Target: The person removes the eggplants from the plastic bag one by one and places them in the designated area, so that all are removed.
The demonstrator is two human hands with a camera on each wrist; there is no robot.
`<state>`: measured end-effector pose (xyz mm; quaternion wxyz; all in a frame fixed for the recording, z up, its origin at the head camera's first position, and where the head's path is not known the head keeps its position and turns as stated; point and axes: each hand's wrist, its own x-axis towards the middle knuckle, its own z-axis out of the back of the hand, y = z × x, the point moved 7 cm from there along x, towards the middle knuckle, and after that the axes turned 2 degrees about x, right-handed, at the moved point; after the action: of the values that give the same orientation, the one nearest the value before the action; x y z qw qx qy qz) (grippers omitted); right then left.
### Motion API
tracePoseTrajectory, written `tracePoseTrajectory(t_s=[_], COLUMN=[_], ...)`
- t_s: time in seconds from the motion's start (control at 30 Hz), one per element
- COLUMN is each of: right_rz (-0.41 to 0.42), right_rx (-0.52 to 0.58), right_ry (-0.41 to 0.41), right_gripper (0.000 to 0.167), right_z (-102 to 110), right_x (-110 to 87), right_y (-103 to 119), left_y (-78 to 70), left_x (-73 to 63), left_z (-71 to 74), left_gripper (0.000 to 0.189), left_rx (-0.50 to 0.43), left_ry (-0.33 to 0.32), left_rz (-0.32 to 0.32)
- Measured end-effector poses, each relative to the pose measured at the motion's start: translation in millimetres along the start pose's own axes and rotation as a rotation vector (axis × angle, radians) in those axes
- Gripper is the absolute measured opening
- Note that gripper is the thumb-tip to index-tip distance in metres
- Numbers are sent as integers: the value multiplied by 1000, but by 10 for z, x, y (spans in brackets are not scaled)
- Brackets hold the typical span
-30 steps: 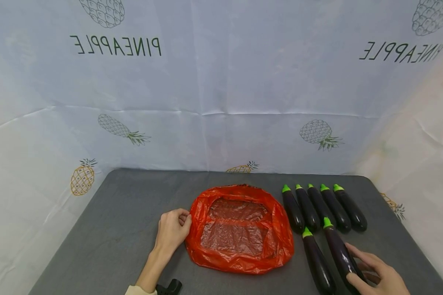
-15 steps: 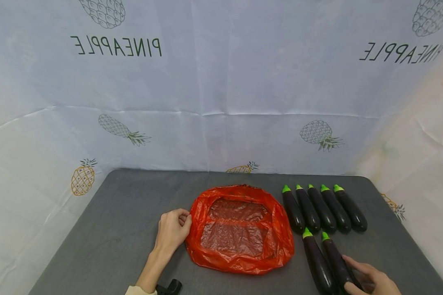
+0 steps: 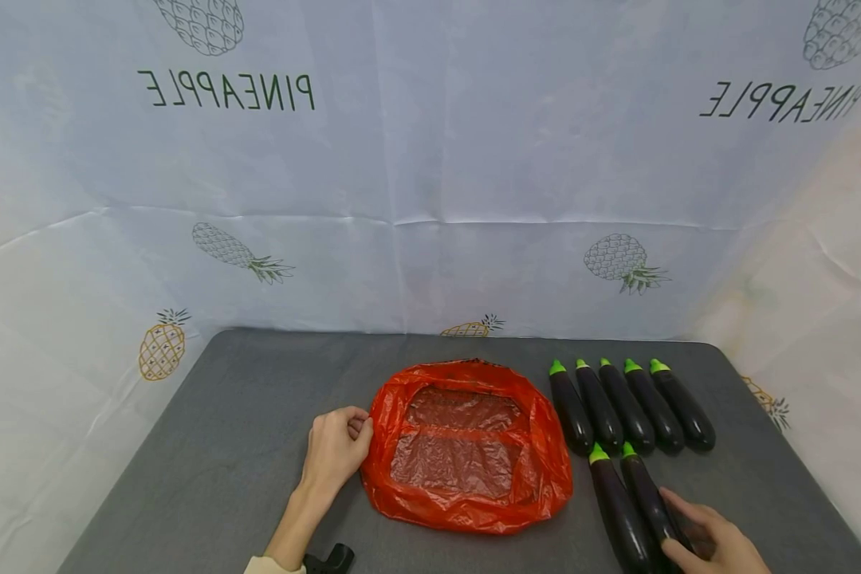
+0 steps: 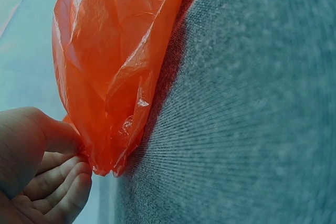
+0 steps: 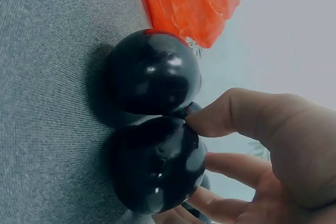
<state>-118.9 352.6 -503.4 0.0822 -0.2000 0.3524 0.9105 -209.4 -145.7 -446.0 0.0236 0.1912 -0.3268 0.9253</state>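
Observation:
A red plastic bag (image 3: 466,510) lies with its mouth spread wide at mid-table. My left hand (image 3: 333,446) pinches the bag's left edge between thumb and fingers; the left wrist view shows the gathered red plastic (image 4: 113,150) at the fingertips. At the front right, my right hand (image 3: 713,534) grips a dark purple eggplant (image 3: 649,498) with a green cap, thumb on one side and fingers on the other. Another eggplant (image 3: 620,510) lies directly to its left. In the right wrist view the rounded ends of the held eggplant (image 5: 157,166) and its neighbour (image 5: 152,72) sit side by side.
Behind these two, several more eggplants (image 3: 627,406) lie in a slanting row, green caps toward the back. All rest on a grey table (image 3: 208,462). A white pineapple-print cloth (image 3: 416,159) hangs behind the table's far edge.
My right hand has brought the eggplant leftward and down beside the other front one, then pushed it slightly back toward the row. The left hand and the bag have stayed still.

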Motion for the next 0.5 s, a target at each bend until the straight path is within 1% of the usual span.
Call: tracePoseTrajectory(t_s=[0.23, 0.37, 0.5], right_rz=[-7, 8, 10], right_rx=[-34, -29, -38], right_ry=[-89, -101, -95], right_gripper=[70, 69, 68], right_z=[34, 41, 40], right_x=[14, 26, 37], right_y=[76, 100, 99], left_y=[-2, -4, -5], left_x=[-3, -5, -3], left_z=[2, 5, 9], left_gripper=[7, 6, 6], left_rx=[-3, -5, -7], left_ry=[-1, -4, -5], left_rz=[-3, -8, -13])
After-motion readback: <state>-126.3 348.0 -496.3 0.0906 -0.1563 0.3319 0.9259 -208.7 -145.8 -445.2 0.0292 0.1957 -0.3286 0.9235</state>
